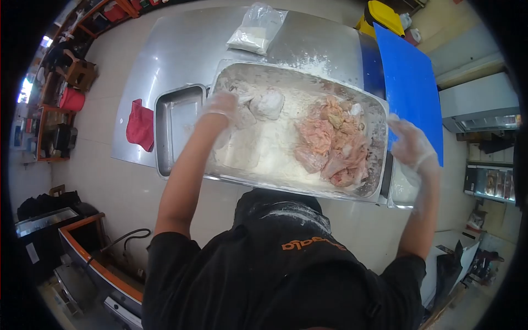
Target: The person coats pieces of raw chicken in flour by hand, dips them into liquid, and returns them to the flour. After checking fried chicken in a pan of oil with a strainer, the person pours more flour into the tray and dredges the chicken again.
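A large metal tray [383, 115] holds white flour [278, 148], raw pinkish meat [327, 137] at its right and flour-coated pieces [267, 104] at its upper left. My left hand [221, 110], in a clear glove, is blurred over the tray's left edge beside the coated pieces; its fingers are smeared by motion. My right hand [411, 144], gloved too, is just outside the tray's right edge with its fingers apart and nothing in them.
An empty metal pan [163, 132] and a red cloth [141, 125] lie left. Behind the tray is a plastic bag of white powder [254, 36]. A blue board [410, 82], a yellow bin [383, 17] and another container [403, 187] are right.
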The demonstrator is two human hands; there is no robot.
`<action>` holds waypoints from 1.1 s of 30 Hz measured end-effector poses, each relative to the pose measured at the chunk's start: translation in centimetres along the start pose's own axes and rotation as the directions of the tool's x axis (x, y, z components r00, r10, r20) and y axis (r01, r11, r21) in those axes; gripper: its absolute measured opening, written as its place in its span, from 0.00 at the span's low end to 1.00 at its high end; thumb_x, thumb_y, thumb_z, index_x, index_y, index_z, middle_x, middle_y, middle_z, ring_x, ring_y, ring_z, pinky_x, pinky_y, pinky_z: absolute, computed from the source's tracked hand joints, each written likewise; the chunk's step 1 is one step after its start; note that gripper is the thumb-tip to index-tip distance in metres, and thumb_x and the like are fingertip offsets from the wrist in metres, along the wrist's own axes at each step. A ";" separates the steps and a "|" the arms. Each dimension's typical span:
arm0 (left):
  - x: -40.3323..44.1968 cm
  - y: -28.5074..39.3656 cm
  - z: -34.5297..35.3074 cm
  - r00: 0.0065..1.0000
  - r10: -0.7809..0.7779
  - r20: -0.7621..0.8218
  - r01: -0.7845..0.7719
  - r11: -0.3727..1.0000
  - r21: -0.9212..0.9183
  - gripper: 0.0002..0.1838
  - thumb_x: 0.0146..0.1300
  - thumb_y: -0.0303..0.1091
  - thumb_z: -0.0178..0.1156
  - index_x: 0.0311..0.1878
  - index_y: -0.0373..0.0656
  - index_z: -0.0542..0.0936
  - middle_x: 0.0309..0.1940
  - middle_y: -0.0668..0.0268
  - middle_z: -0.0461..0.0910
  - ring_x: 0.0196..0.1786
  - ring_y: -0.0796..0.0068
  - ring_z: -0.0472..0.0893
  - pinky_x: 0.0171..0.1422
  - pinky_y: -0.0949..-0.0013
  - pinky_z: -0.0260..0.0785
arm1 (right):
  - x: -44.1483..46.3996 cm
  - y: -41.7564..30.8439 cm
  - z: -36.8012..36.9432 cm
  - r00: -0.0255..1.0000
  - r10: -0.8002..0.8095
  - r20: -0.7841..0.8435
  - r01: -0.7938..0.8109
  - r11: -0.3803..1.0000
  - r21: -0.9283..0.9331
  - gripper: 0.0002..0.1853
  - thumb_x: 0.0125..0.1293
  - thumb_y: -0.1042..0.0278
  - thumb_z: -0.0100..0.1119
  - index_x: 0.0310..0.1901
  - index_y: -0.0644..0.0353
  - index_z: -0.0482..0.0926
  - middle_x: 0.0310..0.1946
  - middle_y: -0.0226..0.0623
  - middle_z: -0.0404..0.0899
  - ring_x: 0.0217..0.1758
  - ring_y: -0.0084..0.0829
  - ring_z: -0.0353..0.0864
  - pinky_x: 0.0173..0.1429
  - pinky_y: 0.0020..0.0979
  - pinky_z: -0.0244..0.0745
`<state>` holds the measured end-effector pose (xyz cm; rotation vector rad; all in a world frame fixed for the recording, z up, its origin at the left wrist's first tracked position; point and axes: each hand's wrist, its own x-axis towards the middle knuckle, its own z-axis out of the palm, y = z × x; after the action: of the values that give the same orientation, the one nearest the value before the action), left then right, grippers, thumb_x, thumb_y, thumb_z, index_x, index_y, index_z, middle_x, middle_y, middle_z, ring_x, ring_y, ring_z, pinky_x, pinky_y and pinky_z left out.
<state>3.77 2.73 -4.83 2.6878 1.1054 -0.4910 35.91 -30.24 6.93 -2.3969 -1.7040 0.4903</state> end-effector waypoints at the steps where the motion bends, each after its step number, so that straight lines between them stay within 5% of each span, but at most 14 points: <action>1: 1.1 -0.3 2.6 0.996 0.073 0.048 -0.078 0.991 0.110 0.16 0.62 0.34 0.49 0.43 0.37 0.82 0.45 0.49 0.81 0.52 0.57 0.81 0.58 0.61 0.71 | 1.4 -1.6 1.2 0.986 -0.156 -0.066 0.155 0.988 -0.030 0.27 0.51 0.80 0.61 0.57 0.66 0.74 0.47 0.43 0.77 0.50 0.36 0.77 0.59 0.31 0.71; 2: 2.3 -0.7 6.0 0.996 0.076 -0.040 -0.071 0.990 0.120 0.15 0.62 0.33 0.49 0.44 0.37 0.82 0.45 0.49 0.81 0.52 0.58 0.81 0.58 0.62 0.72 | 3.0 -4.3 2.4 1.000 -0.027 -0.008 0.029 0.951 0.307 0.26 0.53 0.80 0.59 0.57 0.65 0.74 0.47 0.43 0.77 0.50 0.36 0.78 0.58 0.32 0.72; 4: 4.2 -1.4 11.4 0.972 0.076 -0.220 -0.046 0.989 0.138 0.14 0.61 0.29 0.50 0.45 0.36 0.81 0.46 0.50 0.81 0.51 0.60 0.81 0.56 0.63 0.73 | 8.1 -7.8 6.4 0.993 0.021 0.117 -0.081 0.842 0.534 0.22 0.59 0.74 0.58 0.57 0.60 0.75 0.52 0.45 0.77 0.54 0.39 0.77 0.60 0.36 0.71; 7: 2.9 -0.9 10.1 0.952 0.166 -0.258 -0.108 0.968 0.226 0.13 0.61 0.30 0.51 0.45 0.35 0.81 0.44 0.51 0.81 0.49 0.60 0.81 0.55 0.64 0.73 | 16.3 -11.6 13.0 0.968 -0.158 0.193 0.117 0.972 0.206 0.19 0.66 0.62 0.55 0.56 0.59 0.75 0.52 0.47 0.77 0.54 0.43 0.77 0.58 0.39 0.72; 9: 2.1 -0.8 7.0 0.978 0.197 -0.071 -0.178 0.961 0.213 0.14 0.61 0.31 0.52 0.46 0.35 0.81 0.46 0.50 0.81 0.52 0.59 0.81 0.56 0.63 0.72 | 20.6 -14.0 16.7 0.910 -0.259 0.325 0.324 0.931 -0.167 0.20 0.68 0.55 0.52 0.54 0.59 0.76 0.51 0.49 0.77 0.52 0.45 0.77 0.56 0.39 0.73; 12: 0.9 -1.0 3.1 0.983 0.165 0.082 -0.162 0.986 -0.034 0.16 0.61 0.33 0.52 0.47 0.35 0.81 0.50 0.50 0.80 0.55 0.57 0.79 0.59 0.61 0.72 | 23.5 -13.5 22.1 0.959 -0.233 0.162 0.263 0.944 -0.201 0.21 0.66 0.54 0.53 0.53 0.60 0.76 0.49 0.52 0.77 0.52 0.47 0.76 0.57 0.39 0.72; 15: -0.2 0.6 2.7 0.997 -0.005 0.076 0.025 0.962 -0.272 0.19 0.60 0.38 0.54 0.47 0.34 0.81 0.52 0.49 0.79 0.56 0.54 0.79 0.60 0.60 0.71 | 22.7 -15.8 20.3 0.956 -0.154 0.251 0.198 0.967 -0.160 0.21 0.65 0.55 0.54 0.53 0.61 0.76 0.47 0.51 0.78 0.53 0.45 0.77 0.60 0.36 0.71; 18: 0.2 1.1 4.1 0.987 -0.155 0.036 0.156 0.895 -0.417 0.21 0.59 0.43 0.56 0.46 0.34 0.81 0.51 0.47 0.79 0.55 0.52 0.79 0.60 0.59 0.71 | 21.4 -16.7 19.7 0.866 -0.203 0.457 0.436 0.754 -0.491 0.18 0.65 0.57 0.54 0.49 0.60 0.80 0.49 0.48 0.79 0.56 0.42 0.77 0.64 0.37 0.69; 21: 1.9 -0.9 5.8 0.995 0.085 0.048 -0.074 0.979 -0.190 0.23 0.57 0.45 0.56 0.46 0.34 0.82 0.50 0.45 0.79 0.54 0.51 0.79 0.60 0.58 0.71 | 18.3 -16.7 16.8 0.940 -0.223 0.259 0.242 0.969 -0.043 0.18 0.64 0.58 0.56 0.50 0.61 0.80 0.53 0.48 0.77 0.57 0.44 0.76 0.64 0.38 0.70; 24: 1.6 -1.7 5.2 0.990 0.104 0.095 -0.075 0.961 -0.266 0.22 0.57 0.44 0.56 0.47 0.35 0.82 0.51 0.46 0.79 0.54 0.51 0.79 0.60 0.58 0.70 | 18.7 -18.0 13.5 0.871 0.030 0.490 -0.128 0.977 0.168 0.19 0.65 0.57 0.53 0.49 0.62 0.80 0.55 0.50 0.76 0.59 0.46 0.75 0.65 0.36 0.69; 28: 2.6 -0.1 5.7 0.974 -0.227 -0.004 0.180 0.784 -0.595 0.22 0.57 0.44 0.56 0.46 0.35 0.82 0.49 0.45 0.79 0.54 0.51 0.79 0.59 0.58 0.71 | 21.7 -16.6 19.9 0.988 0.002 0.153 0.011 0.997 -0.083 0.25 0.62 0.50 0.54 0.50 0.64 0.78 0.53 0.52 0.77 0.56 0.48 0.76 0.61 0.38 0.72; 30: 4.2 0.0 6.4 0.996 -0.072 -0.049 0.050 0.933 -0.357 0.22 0.57 0.44 0.56 0.45 0.35 0.82 0.49 0.45 0.79 0.55 0.51 0.79 0.59 0.57 0.71 | 22.4 -15.7 24.3 0.992 -0.046 -0.118 0.040 0.998 -0.051 0.27 0.59 0.48 0.55 0.51 0.65 0.78 0.51 0.53 0.78 0.51 0.48 0.79 0.55 0.41 0.75; 31: 4.5 0.3 6.0 0.999 0.008 -0.053 -0.020 0.973 -0.229 0.22 0.56 0.43 0.56 0.45 0.35 0.82 0.49 0.45 0.79 0.55 0.52 0.79 0.59 0.57 0.71 | 22.5 -17.0 23.3 0.999 0.045 -0.025 -0.045 0.999 -0.001 0.28 0.59 0.47 0.56 0.50 0.65 0.78 0.50 0.53 0.79 0.52 0.49 0.79 0.55 0.41 0.75; 33: 3.2 1.2 4.9 0.958 -0.277 -0.068 0.201 0.825 -0.529 0.20 0.57 0.42 0.56 0.45 0.35 0.83 0.48 0.46 0.80 0.54 0.53 0.79 0.58 0.58 0.72 | 22.7 -19.0 21.3 0.961 0.215 0.173 -0.231 0.970 0.078 0.29 0.57 0.45 0.58 0.48 0.66 0.79 0.47 0.53 0.80 0.53 0.50 0.79 0.56 0.41 0.74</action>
<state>5.67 2.47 -10.49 2.1452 1.3906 -0.0147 18.24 -3.76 -10.88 -2.5522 -1.4332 0.8036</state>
